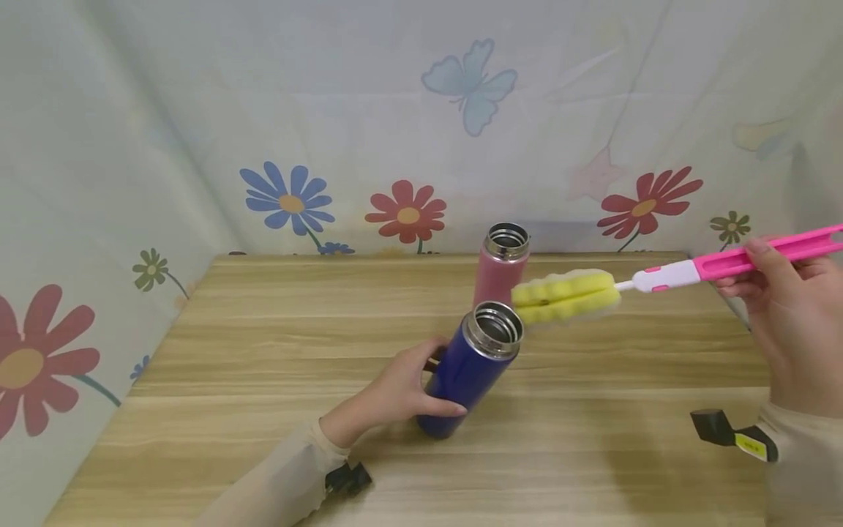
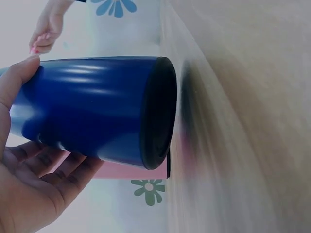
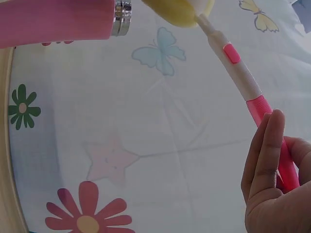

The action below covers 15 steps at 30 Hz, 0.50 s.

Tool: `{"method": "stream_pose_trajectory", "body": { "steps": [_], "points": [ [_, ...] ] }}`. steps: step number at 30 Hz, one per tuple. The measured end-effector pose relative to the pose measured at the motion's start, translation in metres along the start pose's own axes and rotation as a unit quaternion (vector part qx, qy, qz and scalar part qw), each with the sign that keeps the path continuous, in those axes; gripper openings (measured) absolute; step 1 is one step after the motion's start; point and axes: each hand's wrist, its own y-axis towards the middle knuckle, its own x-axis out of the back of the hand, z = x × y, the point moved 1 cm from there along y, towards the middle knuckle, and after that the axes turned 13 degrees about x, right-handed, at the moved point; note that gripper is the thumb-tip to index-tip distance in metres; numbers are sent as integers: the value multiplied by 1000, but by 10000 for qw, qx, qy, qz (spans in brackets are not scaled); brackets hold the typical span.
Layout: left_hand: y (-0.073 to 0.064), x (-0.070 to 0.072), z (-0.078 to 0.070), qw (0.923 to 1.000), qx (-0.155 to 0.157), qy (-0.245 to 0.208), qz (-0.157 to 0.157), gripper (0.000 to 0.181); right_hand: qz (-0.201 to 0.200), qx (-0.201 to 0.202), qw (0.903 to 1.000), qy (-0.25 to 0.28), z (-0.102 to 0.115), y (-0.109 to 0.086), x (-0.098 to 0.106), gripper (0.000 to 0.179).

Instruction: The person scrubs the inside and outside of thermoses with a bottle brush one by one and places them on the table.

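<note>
My left hand (image 1: 408,388) grips a blue metal bottle (image 1: 464,373) around its side, thumb in front and fingers behind. The bottle has no lid and leans to the right; in the left wrist view its dark base (image 2: 163,114) is tipped just above the table. My right hand (image 1: 793,307) holds the pink handle (image 1: 784,250) of a bottle brush, thumb on top. Its yellow sponge head (image 1: 566,296) points left, close to the blue bottle's steel mouth (image 1: 494,329). In the right wrist view, the brush's white neck (image 3: 238,63) runs up to the sponge.
A pink bottle (image 1: 497,274), lidless with a steel mouth, stands upright behind the blue one. The wood-grain table (image 1: 283,322) meets a pale cloth backdrop (image 1: 369,110) printed with flowers and a butterfly. Black straps with small devices (image 1: 734,435) sit at both wrists.
</note>
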Motion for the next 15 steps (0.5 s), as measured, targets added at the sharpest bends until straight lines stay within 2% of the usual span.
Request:
{"method": "stream_pose_trajectory", "body": {
  "steps": [5, 10, 15],
  "points": [
    [0, 2, -1, 9995, -36, -222, -213, 77, 39, -230, 9988, 433, -8, -9, 12, 10],
    [2, 7, -2, 9968, -2, -714, -352, 80, 27, -427, 9955, 844, -16, -16, 19, 13],
    [3, 11, -4, 9911, 394, -1241, -287, 77, 75, -659, 9878, 1410, -25, -24, 22, 19]
  ]
}}
